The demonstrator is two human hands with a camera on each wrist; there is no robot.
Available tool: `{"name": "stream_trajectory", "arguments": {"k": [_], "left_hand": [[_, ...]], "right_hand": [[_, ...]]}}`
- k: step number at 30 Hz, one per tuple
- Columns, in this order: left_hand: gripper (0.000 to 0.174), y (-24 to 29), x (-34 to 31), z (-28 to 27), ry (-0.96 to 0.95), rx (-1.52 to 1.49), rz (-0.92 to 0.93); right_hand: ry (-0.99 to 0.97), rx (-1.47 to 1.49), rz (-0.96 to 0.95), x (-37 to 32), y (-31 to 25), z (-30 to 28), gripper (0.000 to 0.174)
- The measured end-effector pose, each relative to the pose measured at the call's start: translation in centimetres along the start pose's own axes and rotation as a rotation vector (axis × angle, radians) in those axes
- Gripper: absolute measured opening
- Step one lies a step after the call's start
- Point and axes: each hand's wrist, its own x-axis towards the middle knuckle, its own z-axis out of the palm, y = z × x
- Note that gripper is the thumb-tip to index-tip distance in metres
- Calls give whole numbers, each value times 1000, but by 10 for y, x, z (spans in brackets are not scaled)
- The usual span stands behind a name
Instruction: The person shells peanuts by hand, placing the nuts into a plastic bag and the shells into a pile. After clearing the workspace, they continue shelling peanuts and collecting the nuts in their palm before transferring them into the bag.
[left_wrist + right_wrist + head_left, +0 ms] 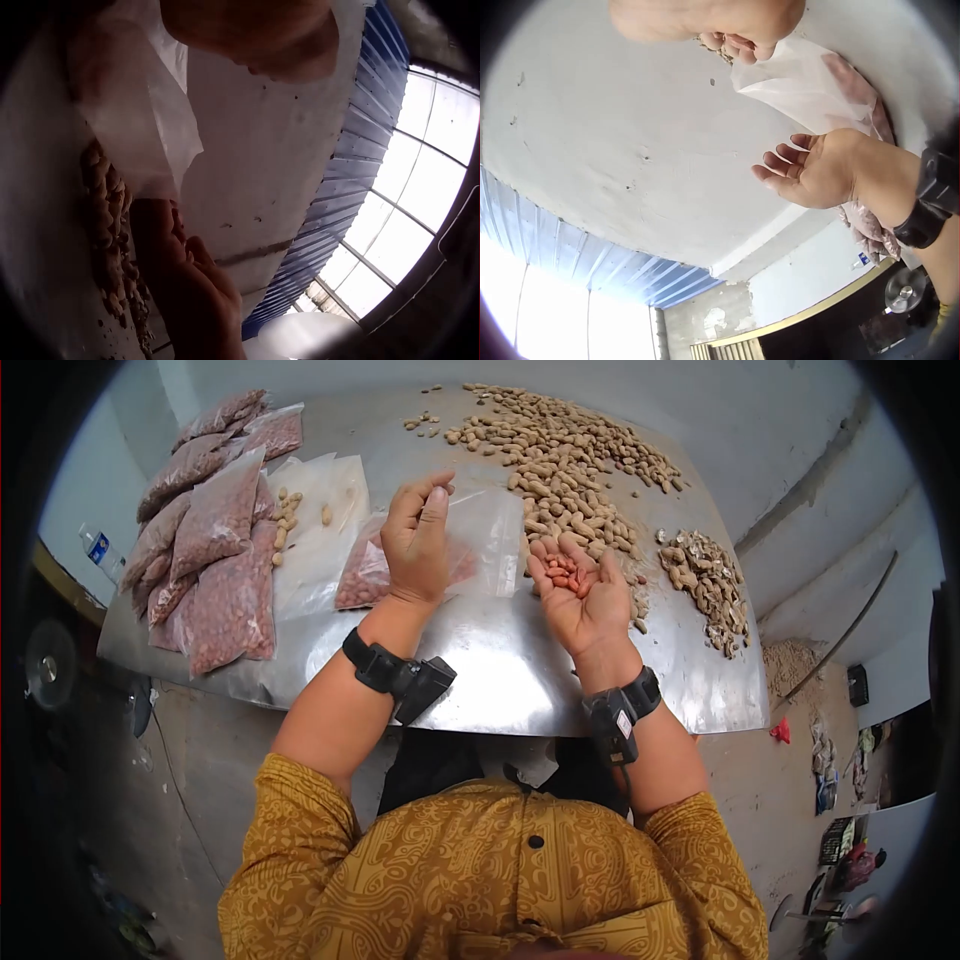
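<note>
My right hand (592,612) is palm up in the head view, its fingers cupped round several reddish shelled peanut kernels (563,572). My left hand (417,550) is raised with loosely bent fingers and holds nothing; the right wrist view also shows its bare palm (825,169). Beneath the left hand lies a clear plastic bag (497,545), partly filled with pinkish kernels (360,578), its mouth side toward the right hand. The left hand and forearm hide part of it. Unshelled peanuts (575,510) are heaped just beyond the right hand.
Filled bags of kernels (225,550) are stacked on the metal table's (480,680) left side. Flat plastic bags (330,485) with a few unshelled peanuts (285,520) on top lie beside them. A pile of broken shells (705,585) sits at the right.
</note>
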Motion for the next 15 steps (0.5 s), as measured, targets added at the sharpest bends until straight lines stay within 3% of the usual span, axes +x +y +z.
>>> {"name": "stream_trajectory", "arguments": {"k": [5,9,12,15], "left_hand": [[28,0,7,-10,81,19,53],[29,9,11,-21,77,133,116],[29,9,14,-26,124,117,151],[29,9,19,-30,178,93,192]], "right_hand": [[0,-189,60,30,9,12,57],[-121,-350,171,39,22,42,54],[-159,-620,180,58,31,55,55],[-266,-702,177,56,42,76,53]]}}
